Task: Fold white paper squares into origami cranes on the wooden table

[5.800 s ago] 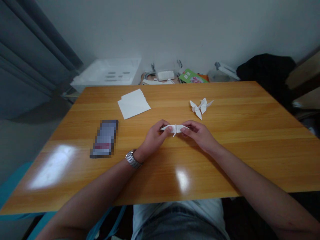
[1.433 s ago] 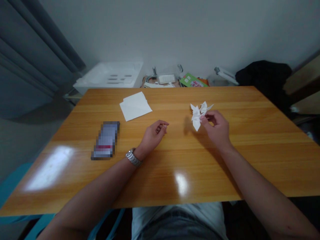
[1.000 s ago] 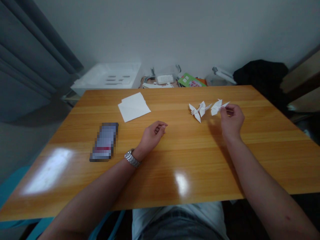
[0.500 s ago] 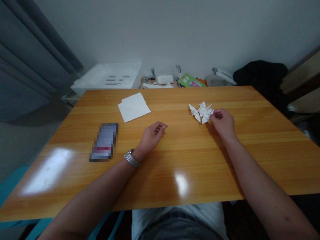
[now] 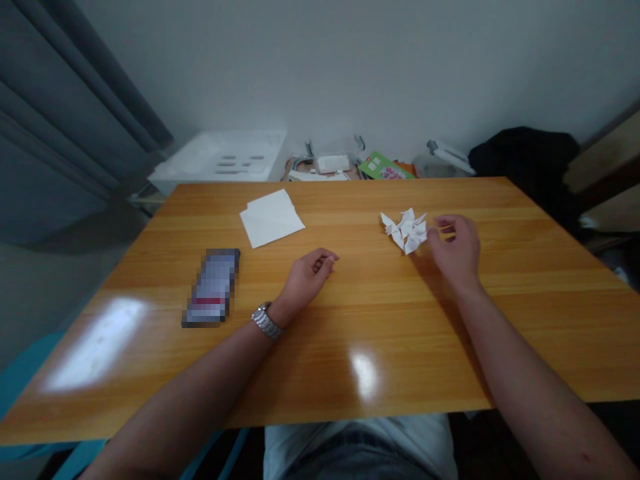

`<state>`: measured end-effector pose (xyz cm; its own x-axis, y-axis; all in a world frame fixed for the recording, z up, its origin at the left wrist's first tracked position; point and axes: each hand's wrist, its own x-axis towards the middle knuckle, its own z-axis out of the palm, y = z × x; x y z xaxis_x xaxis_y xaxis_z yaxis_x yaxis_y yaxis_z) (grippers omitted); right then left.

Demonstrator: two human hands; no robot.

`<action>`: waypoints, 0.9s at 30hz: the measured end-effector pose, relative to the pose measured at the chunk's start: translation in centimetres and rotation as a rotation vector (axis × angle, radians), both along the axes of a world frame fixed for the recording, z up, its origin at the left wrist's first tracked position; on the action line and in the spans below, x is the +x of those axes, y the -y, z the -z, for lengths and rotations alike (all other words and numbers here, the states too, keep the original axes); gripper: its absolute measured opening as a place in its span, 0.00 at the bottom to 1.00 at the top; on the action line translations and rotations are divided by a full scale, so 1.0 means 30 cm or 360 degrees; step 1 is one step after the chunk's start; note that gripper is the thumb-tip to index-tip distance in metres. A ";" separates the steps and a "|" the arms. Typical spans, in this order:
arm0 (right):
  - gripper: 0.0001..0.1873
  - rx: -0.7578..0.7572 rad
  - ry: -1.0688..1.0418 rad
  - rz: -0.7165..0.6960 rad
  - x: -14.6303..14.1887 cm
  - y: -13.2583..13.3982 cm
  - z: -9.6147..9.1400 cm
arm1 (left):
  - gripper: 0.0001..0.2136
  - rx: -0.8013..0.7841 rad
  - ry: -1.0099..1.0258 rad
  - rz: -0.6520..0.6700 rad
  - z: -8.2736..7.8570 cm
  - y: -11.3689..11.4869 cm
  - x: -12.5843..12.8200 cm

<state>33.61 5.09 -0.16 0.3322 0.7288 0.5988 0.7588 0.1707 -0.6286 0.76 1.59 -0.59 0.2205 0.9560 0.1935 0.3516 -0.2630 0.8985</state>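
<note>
Several folded white paper cranes lie in a cluster on the right half of the wooden table. Just to their right is my right hand, thumb and fingers parted with nothing between them. My left hand rests on the table near the middle, fingers curled in and thumb against them, holding nothing visible; a metal watch is on that wrist. Beyond it, to the left, white paper sheets lie flat, overlapping.
A phone, blurred out, lies at left on the table. Past the far edge stand a white plastic tray, a green booklet and a dark bundle. A grey curtain hangs at left.
My right hand has let go of a paper crane in the cluster and drawn slightly right, its fingers parting. My left hand stays where it was; the view has tilted slightly.
</note>
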 end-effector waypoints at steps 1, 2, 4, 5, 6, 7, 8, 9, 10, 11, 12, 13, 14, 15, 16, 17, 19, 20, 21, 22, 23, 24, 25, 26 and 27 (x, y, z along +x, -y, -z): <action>0.10 0.0075 0.0068 0.0020 -0.010 0.010 -0.014 | 0.14 0.0006 -0.0004 0.0005 0.000 0.000 0.000; 0.09 0.0142 0.0131 0.0009 -0.023 0.022 -0.027 | 0.14 0.0010 -0.0005 0.0009 0.001 0.001 0.000; 0.07 0.0212 0.0209 -0.0098 -0.060 0.048 -0.047 | 0.14 0.0011 -0.0004 0.0016 0.002 0.002 0.000; 0.07 0.0230 0.0224 -0.0181 -0.083 0.062 -0.052 | 0.14 0.0008 -0.0011 0.0018 0.002 0.003 0.000; 0.06 0.0228 0.0245 -0.0301 -0.108 0.075 -0.054 | 0.14 0.0004 -0.0023 0.0021 0.002 0.004 0.000; 0.05 0.0208 0.0263 -0.0446 -0.134 0.088 -0.053 | 0.14 0.0001 -0.0039 0.0026 0.003 0.005 0.000; 0.06 0.0168 0.0292 -0.0609 -0.160 0.099 -0.050 | 0.14 -0.0001 -0.0056 0.0032 0.002 0.006 -0.001; 0.07 0.0125 0.0319 -0.0762 -0.185 0.109 -0.044 | 0.14 -0.0003 -0.0073 0.0039 0.002 0.007 -0.001; 0.07 0.0086 0.0350 -0.0882 -0.209 0.116 -0.037 | 0.14 -0.0006 -0.0089 0.0044 0.001 0.007 -0.001; 0.08 0.0052 0.0386 -0.0987 -0.229 0.122 -0.030 | 0.14 -0.0009 -0.0107 0.0049 0.000 0.008 -0.002; 0.09 0.0007 0.0421 -0.1092 -0.245 0.126 -0.021 | 0.14 -0.0012 -0.0128 0.0052 -0.002 0.009 -0.003; 0.10 -0.0043 0.0457 -0.1171 -0.258 0.128 -0.013 | 0.14 -0.0012 -0.0153 0.0054 -0.002 0.009 -0.003; 0.11 -0.0092 0.0494 -0.1237 -0.267 0.129 -0.005 | 0.14 -0.0010 -0.0178 0.0058 -0.003 0.009 -0.004; 0.12 -0.0139 0.0534 -0.1293 -0.273 0.129 0.004 | 0.14 -0.0005 -0.0199 0.0063 -0.003 0.009 -0.005; 0.14 -0.0189 0.0566 -0.1327 -0.275 0.129 0.012 | 0.14 0.0001 -0.0214 0.0065 -0.003 0.009 -0.006; 0.16 -0.0247 0.0604 -0.1355 -0.275 0.129 0.021 | 0.14 0.0006 -0.0221 0.0067 -0.003 0.009 -0.007; 0.19 -0.0347 0.0675 -0.1381 -0.271 0.128 0.038 | 0.14 0.0010 -0.0222 0.0064 -0.001 0.008 -0.008; 0.20 -0.0383 0.0701 -0.1387 -0.268 0.127 0.045 | 0.14 0.0011 -0.0223 0.0062 0.000 0.008 -0.008; 0.20 -0.0408 0.0710 -0.1387 -0.265 0.126 0.052 | 0.14 0.0011 -0.0223 0.0060 0.001 0.008 -0.008; 0.19 -0.0423 0.0708 -0.1387 -0.263 0.125 0.058 | 0.14 0.0010 -0.0225 0.0061 0.002 0.008 -0.008; 0.19 -0.0433 0.0702 -0.1386 -0.260 0.123 0.063 | 0.14 0.0010 -0.0225 0.0061 0.003 0.007 -0.007; 0.19 -0.0439 0.0695 -0.1383 -0.258 0.122 0.066 | 0.14 0.0008 -0.0223 0.0061 0.004 0.007 -0.006; 0.19 -0.0440 0.0693 -0.1382 -0.257 0.120 0.068 | 0.14 0.0006 -0.0220 0.0062 0.004 0.007 -0.005; 0.19 -0.0440 0.0695 -0.1382 -0.256 0.119 0.069 | 0.14 0.0005 -0.0218 0.0063 0.004 0.008 -0.004; 0.19 -0.0438 0.0698 -0.1384 -0.256 0.117 0.070 | 0.14 0.0006 -0.0221 0.0066 0.002 0.008 -0.002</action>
